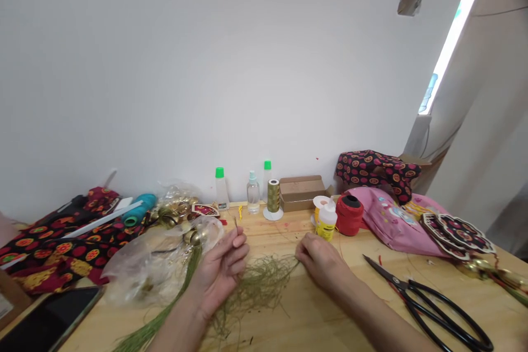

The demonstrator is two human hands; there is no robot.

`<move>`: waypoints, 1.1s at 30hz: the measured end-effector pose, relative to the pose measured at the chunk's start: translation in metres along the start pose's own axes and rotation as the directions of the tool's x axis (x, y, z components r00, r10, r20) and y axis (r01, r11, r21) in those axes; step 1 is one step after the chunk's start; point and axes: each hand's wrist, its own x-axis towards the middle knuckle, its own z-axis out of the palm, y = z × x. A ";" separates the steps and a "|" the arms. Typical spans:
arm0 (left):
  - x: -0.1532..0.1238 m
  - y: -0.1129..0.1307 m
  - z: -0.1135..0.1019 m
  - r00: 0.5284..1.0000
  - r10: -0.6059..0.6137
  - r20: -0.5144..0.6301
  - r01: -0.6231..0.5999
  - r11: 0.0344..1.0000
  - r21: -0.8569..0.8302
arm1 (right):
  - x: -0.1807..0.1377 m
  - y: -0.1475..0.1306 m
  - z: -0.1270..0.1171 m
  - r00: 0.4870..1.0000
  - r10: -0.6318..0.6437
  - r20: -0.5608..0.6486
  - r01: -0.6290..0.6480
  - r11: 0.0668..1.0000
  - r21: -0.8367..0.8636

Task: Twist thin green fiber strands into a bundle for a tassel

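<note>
My left hand (220, 272) is raised a little above the wooden table (330, 313), palm toward me, thumb and forefinger pinched on a thin olive-green thread that sticks up past the fingertips. My right hand (319, 261) rests knuckles-up on the table, fingers curled at the right edge of a loose tangle of olive-green threads (262, 283). The tangle lies between the two hands. A long green tassel (165, 313) with a gold bell runs from the left hand's side down toward the table's near edge.
Black scissors (429, 305) lie at the right. A clear plastic bag (144, 267), patterned red-black fabric (53, 247) and a dark tablet (49, 319) sit left. Along the wall stand small bottles (253, 192), a gold thread spool (273, 198), a cardboard box (303, 192), a glue bottle (326, 221), red thread (349, 214) and pink cloth (396, 220).
</note>
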 end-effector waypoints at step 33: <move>0.003 -0.012 0.000 0.999 -0.036 -0.012 0.037 0.989 0.145 | 0.007 -0.019 0.002 0.987 0.155 0.034 -0.149 0.978 -0.143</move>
